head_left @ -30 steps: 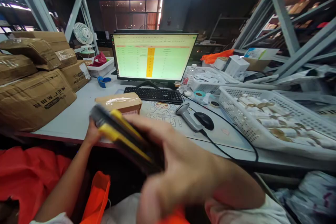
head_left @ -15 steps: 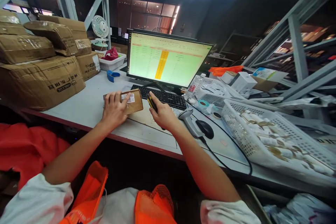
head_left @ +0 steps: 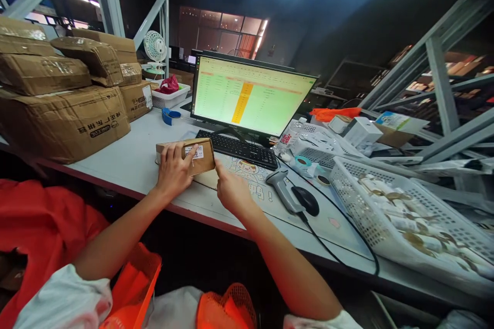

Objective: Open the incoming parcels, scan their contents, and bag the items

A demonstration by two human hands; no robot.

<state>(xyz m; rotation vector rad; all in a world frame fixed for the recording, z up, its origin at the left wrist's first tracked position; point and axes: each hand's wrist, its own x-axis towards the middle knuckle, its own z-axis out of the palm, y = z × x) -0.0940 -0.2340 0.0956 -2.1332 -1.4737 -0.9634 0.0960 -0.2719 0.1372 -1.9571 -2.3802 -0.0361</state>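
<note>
A small brown cardboard box (head_left: 206, 157) with a white label (head_left: 194, 152) rests at the desk's front, tilted a little. My left hand (head_left: 174, 167) is closed around the box from the left, with its fingers over the top and the index fingertip by the label. At the box's right edge, my right hand (head_left: 232, 187) has its fingers curled and its index finger against the corner. The utility knife seen in it half a second ago is now hidden behind the hand.
Behind the box stand a black keyboard (head_left: 239, 149) and a lit monitor (head_left: 254, 97). Rightward lie a barcode scanner (head_left: 284, 190), a mouse (head_left: 305, 200) and a white basket (head_left: 347, 190) of rolled items. Large cartons (head_left: 65, 123) are piled left, near a blue tape dispenser (head_left: 170, 116).
My right hand has moved left and down to the box's right edge, and the black and yellow knife has gone out of sight. My left hand keeps its hold on the box.
</note>
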